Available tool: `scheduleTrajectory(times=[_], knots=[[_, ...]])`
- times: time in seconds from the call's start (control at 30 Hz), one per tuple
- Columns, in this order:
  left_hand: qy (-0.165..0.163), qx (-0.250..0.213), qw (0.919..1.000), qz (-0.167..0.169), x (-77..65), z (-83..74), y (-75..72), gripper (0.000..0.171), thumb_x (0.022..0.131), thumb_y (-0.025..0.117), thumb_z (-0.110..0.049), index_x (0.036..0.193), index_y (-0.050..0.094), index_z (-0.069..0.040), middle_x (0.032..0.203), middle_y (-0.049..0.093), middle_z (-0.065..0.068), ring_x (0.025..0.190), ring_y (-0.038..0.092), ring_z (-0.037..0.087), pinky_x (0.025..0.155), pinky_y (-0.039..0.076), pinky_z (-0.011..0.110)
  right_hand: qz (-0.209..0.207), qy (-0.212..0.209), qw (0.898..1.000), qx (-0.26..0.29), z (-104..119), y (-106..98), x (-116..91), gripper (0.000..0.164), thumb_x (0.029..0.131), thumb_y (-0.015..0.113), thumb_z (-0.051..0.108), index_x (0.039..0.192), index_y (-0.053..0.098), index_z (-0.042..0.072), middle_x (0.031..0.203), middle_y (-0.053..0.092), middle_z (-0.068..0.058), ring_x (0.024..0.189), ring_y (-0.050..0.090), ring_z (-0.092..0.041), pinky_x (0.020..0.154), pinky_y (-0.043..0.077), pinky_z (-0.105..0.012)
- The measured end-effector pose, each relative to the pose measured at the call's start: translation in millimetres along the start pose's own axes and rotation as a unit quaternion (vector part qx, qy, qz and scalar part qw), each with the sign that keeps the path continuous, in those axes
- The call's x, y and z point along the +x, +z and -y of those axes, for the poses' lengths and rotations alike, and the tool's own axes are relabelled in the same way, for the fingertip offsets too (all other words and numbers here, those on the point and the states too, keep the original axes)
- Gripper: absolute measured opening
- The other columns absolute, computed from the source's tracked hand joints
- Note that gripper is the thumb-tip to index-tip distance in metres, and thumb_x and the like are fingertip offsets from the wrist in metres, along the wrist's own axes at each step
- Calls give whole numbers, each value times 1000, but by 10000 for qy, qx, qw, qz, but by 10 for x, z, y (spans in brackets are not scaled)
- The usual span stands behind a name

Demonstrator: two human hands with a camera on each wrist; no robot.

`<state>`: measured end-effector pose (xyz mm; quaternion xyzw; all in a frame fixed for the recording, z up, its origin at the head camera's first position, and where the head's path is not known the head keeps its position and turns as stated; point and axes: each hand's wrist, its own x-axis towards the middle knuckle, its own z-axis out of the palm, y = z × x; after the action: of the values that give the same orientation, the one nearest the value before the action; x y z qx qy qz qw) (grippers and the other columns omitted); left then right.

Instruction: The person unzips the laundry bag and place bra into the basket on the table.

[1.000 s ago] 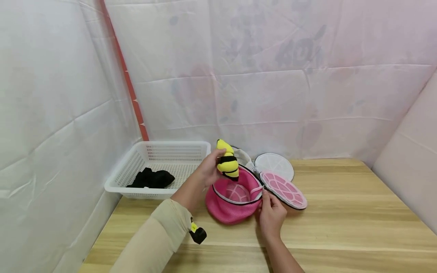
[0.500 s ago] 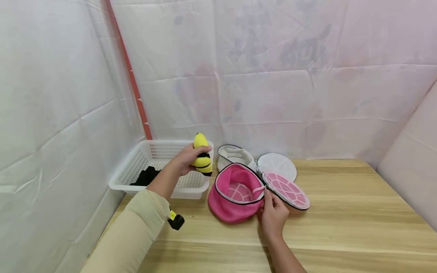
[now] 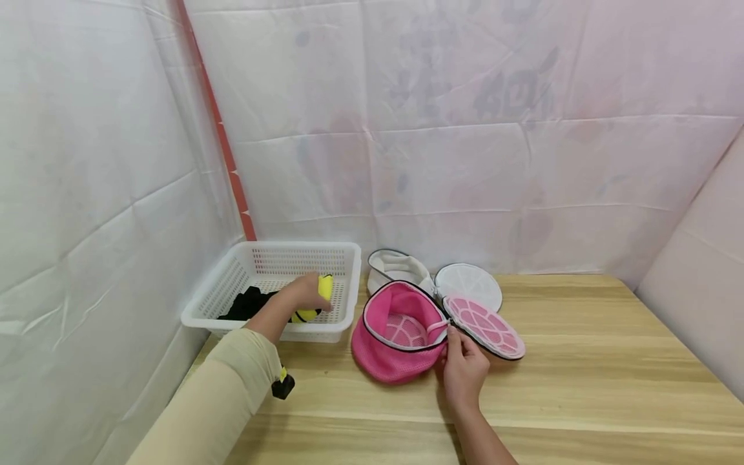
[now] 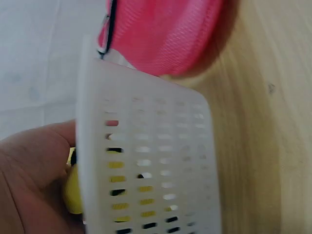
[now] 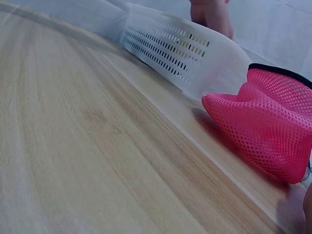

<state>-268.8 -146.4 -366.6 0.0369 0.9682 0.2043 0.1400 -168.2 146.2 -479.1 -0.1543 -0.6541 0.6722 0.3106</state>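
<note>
My left hand is lowered into the white plastic basket, its fingers round a soft yellow-and-black striped bundle. Through the slots of the basket wall, yellow and black patches show in the left wrist view, where the hand is partly hidden behind the rim. Beside the bundle lies a crumpled black cloth. My right hand pinches the zipped rim of a pink mesh laundry bag near the hinge of its lid. The bag stands open, with nothing visible inside but its mesh bottom.
Behind the pink bag stands a white mesh bag, its round lid folded out to the right against the back sheet. White sheeting encloses the wooden table at the back and sides.
My left hand has carried the striped bundle from above the pink bag leftward and down into the basket. The right hand keeps its pinch on the bag's rim.
</note>
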Motion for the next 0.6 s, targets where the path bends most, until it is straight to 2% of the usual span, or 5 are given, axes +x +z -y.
scheduleTrajectory(times=[0.1,0.3,0.43,0.53,0.6], knots=[[-182,259,9995,94,20,52,53,72,74,77,-32,129,43,0,97,56,8,84,53,20,73,45,32,32,36,10000,8,6,-1,-3,33,88,64,31,76,69,0,52,51,1,43,46,-5,37,37,-19],[-420,670,9968,152,35,169,108,58,74,77,-34,115,48,-4,90,56,7,80,52,22,67,43,34,201,135,9997,86,127,-13,-33,30,90,63,25,78,69,-1,53,52,-4,44,46,-8,39,38,-18],[-483,727,9961,159,17,194,132,67,74,77,-35,125,47,-2,107,59,11,93,55,24,80,46,42,285,131,9995,72,277,-29,-76,29,91,62,20,79,67,-5,55,52,-10,45,47,-10,39,38,-19],[-496,711,9961,155,9,187,148,75,75,76,-35,133,44,-2,121,57,14,107,55,27,90,45,49,279,136,9995,45,327,-37,-94,29,91,62,19,78,67,-6,55,53,-10,45,48,-9,39,39,-18],[-470,739,9960,191,11,182,158,73,75,76,-36,133,46,-2,125,56,14,111,54,29,92,43,52,267,147,9995,77,339,-39,-96,28,91,62,18,79,67,-7,54,53,-8,44,48,-9,39,39,-18]])
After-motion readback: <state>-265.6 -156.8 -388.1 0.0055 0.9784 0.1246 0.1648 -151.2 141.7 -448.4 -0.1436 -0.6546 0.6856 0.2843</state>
